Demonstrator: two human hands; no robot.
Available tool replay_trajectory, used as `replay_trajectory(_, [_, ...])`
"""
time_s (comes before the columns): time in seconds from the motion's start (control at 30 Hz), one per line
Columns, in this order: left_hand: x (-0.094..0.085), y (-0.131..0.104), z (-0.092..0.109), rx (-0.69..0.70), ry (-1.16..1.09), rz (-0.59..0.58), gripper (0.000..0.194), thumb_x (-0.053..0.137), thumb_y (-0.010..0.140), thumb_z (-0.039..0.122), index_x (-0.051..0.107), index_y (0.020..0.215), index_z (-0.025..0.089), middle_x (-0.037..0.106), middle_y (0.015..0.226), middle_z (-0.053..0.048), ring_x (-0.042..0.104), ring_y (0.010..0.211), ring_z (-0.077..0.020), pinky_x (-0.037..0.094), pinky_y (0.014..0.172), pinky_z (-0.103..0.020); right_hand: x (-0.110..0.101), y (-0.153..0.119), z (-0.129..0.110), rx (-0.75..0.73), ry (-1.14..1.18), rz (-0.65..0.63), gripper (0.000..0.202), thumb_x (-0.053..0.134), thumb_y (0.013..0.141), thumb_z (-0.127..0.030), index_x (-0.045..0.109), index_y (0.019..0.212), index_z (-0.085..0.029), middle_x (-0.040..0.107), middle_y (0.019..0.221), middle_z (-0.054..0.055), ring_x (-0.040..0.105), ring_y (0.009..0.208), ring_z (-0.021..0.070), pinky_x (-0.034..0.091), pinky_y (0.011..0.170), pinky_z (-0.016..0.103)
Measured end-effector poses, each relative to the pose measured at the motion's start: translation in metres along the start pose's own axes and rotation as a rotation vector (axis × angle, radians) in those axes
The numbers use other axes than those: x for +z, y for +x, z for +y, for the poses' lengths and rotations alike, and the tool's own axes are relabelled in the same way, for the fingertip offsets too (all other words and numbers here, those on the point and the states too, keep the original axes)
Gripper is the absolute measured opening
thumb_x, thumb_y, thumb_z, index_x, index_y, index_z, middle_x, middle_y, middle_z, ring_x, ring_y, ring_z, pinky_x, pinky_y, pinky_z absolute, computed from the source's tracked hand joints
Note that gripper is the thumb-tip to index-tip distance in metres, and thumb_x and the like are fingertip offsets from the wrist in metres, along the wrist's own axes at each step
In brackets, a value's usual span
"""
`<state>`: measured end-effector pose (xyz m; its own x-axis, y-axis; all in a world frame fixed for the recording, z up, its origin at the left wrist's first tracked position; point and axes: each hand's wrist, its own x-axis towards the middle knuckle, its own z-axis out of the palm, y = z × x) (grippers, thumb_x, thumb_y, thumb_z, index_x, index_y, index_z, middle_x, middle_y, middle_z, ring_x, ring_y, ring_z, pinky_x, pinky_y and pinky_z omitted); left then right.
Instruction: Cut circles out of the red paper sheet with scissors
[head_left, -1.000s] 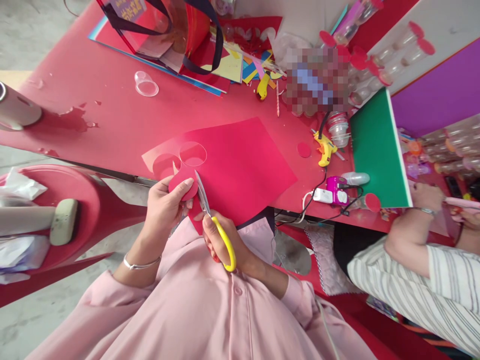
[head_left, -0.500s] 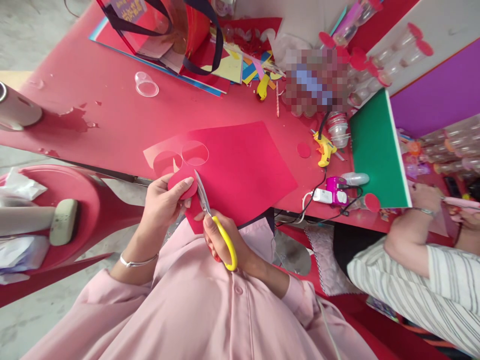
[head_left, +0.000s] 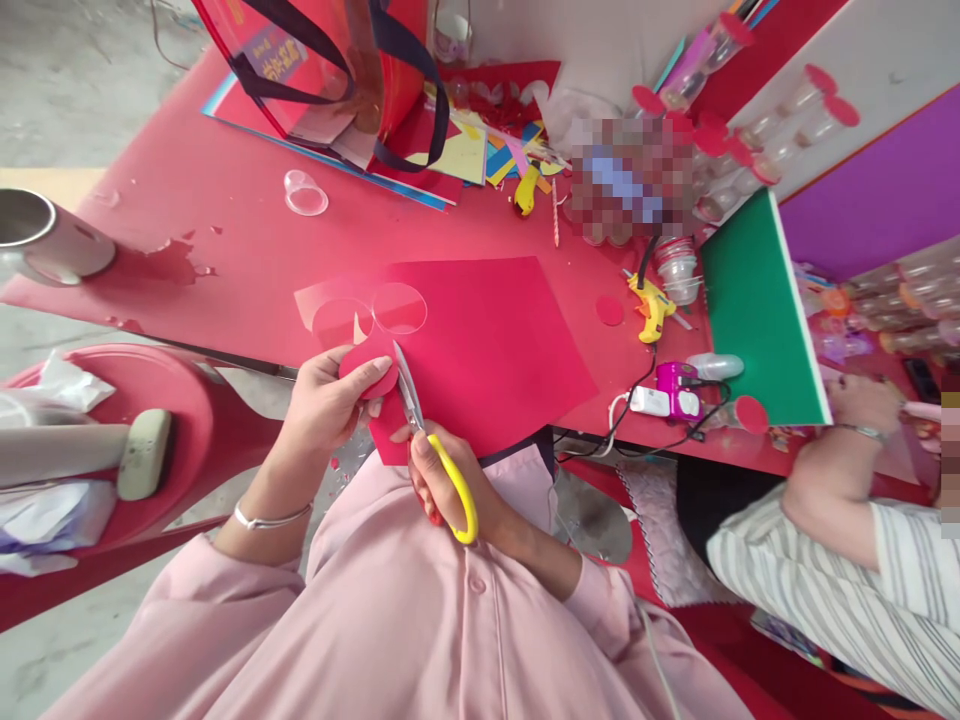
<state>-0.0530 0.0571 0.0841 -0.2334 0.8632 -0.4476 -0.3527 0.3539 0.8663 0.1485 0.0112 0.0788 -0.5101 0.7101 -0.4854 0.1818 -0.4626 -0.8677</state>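
Observation:
My left hand (head_left: 330, 400) pinches a red paper circle (head_left: 365, 368) between thumb and fingers, at the near edge of the table. In my right hand (head_left: 446, 470) are scissors (head_left: 457, 492) with a yellow and red handle, their blades pointing away from me beside the circle's right edge. Under the blades lies a large red sheet (head_left: 495, 340), which hangs a little over the table edge. A clear plastic piece with round outlines (head_left: 400, 308) rests on the sheet's left part, just beyond my left hand.
A yellow glue gun (head_left: 651, 308), a loose red circle (head_left: 609, 311) and a magenta plug block (head_left: 679, 388) lie to the right. At the left stand a metal mug (head_left: 56, 240) and a red stool (head_left: 217, 430). A clear bag with dark handles (head_left: 315, 60) stands behind. A co-worker's arm (head_left: 825, 460) is at far right.
The view has shifted slightly, so the table things sit a little lower and further right. Both hands keep their hold; the scissor blades appear nearly the same.

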Motion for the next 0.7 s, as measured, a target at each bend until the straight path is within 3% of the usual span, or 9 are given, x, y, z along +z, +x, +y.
replay_trajectory(0.27, [-0.003,0.006,-0.002,-0.013,0.005,0.004,0.030,0.094,0.074,0.032,0.067,0.072,0.020,0.058,0.045,0.001,0.044,0.030,-0.0102,0.037,0.031,-0.020,-0.001,0.007,0.000,-0.032,-0.095,0.022,0.058,0.047,0.111,-0.082,0.059,0.099,-0.026,0.052,0.066,-0.003,0.052,0.052,0.0151,0.042,0.044,0.026])
replay_trajectory(0.47, [-0.005,0.009,-0.004,-0.038,0.020,0.001,0.027,0.093,0.077,0.030,0.068,0.073,0.020,0.058,0.044,0.001,0.044,0.031,-0.0108,0.036,0.030,-0.020,-0.002,0.010,0.005,-0.062,-0.076,0.018,0.051,0.050,0.113,-0.076,0.063,0.105,-0.027,0.053,0.067,-0.002,0.054,0.055,0.0168,0.043,0.046,0.027])
replay_trajectory(0.7, [-0.008,0.011,-0.005,-0.040,0.003,-0.050,0.030,0.094,0.077,0.032,0.066,0.070,0.020,0.057,0.044,0.001,0.044,0.031,-0.0100,0.035,0.031,-0.019,-0.004,0.008,0.003,-0.054,-0.082,0.013,0.054,0.052,0.112,-0.077,0.061,0.097,-0.026,0.051,0.067,-0.004,0.050,0.053,0.0147,0.040,0.048,0.027])
